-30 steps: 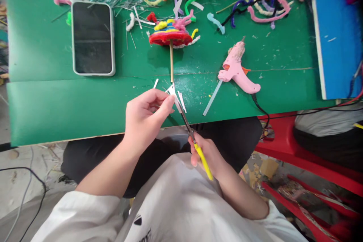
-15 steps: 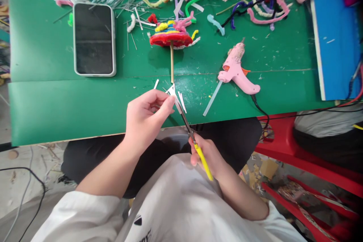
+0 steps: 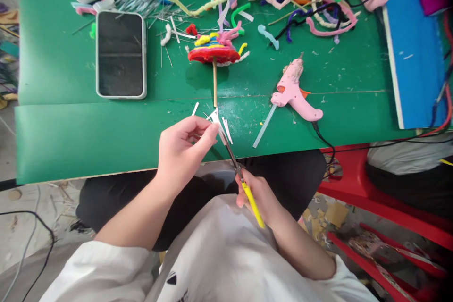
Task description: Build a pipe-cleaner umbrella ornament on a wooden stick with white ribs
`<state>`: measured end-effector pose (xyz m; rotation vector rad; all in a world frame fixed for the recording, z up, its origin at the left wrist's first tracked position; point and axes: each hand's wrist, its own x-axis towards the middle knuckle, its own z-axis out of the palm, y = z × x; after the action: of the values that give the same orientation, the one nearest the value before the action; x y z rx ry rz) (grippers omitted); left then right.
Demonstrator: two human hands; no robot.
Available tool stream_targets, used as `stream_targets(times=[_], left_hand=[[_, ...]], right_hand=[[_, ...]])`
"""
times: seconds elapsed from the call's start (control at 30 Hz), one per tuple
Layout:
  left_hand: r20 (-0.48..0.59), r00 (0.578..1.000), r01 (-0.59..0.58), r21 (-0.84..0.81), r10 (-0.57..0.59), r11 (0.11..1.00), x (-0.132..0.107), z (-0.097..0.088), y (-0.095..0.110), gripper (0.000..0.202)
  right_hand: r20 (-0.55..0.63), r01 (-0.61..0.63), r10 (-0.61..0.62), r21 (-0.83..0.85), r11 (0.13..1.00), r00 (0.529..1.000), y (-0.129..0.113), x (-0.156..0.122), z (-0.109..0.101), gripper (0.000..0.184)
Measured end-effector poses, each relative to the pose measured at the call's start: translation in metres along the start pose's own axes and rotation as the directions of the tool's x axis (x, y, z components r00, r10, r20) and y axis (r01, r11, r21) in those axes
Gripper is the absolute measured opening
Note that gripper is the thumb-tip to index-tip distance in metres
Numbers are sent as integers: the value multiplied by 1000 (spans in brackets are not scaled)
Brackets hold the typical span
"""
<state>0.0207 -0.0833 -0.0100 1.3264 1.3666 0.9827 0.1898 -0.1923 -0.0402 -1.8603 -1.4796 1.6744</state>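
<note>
Barely visible paper [image 3: 214, 117], L hand [image 3: 180, 146], scissors [image 3: 231, 158]

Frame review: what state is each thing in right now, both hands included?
left hand: pinched shut on paper piece
right hand: closed around scissors, at the yellow handle
scissors: tips at the paper piece; blades too thin to tell open or shut
phone: face up on table, screen dark
glue gun: lying on its side, cord attached, glue stick protruding behind
pipe-cleaner craft: lying flat, stick pointing toward the person
</note>
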Motion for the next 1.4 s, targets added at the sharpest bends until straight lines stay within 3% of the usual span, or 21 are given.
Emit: stream_targets(times=[0.17, 0.4, 0.83, 1.07, 1.4], left_hand=[[5, 1000, -2, -6, 2, 1000, 0, 0, 0, 20], [4, 1000, -2, 2, 2, 1000, 1, -1, 0, 20], [14, 1000, 13, 13, -13, 1000, 1, -2, 0, 22], [97, 994, 55, -48, -50, 997, 1, 0, -2, 19], [200, 977, 92, -91, -73, 992, 2, 0, -2, 16]], right_hand=[[-3, 25, -25, -5, 1000, 1000, 2, 0, 1, 17], [-25, 36, -37, -42, 998, 999, -1, 1, -1, 27], [-20, 37, -39, -72, 997, 999, 2, 1, -2, 19], [-69, 81, -80, 6, 997, 994, 7, 0, -3, 25], [-116, 84, -90, -53, 995, 989, 8, 0, -2, 39]])
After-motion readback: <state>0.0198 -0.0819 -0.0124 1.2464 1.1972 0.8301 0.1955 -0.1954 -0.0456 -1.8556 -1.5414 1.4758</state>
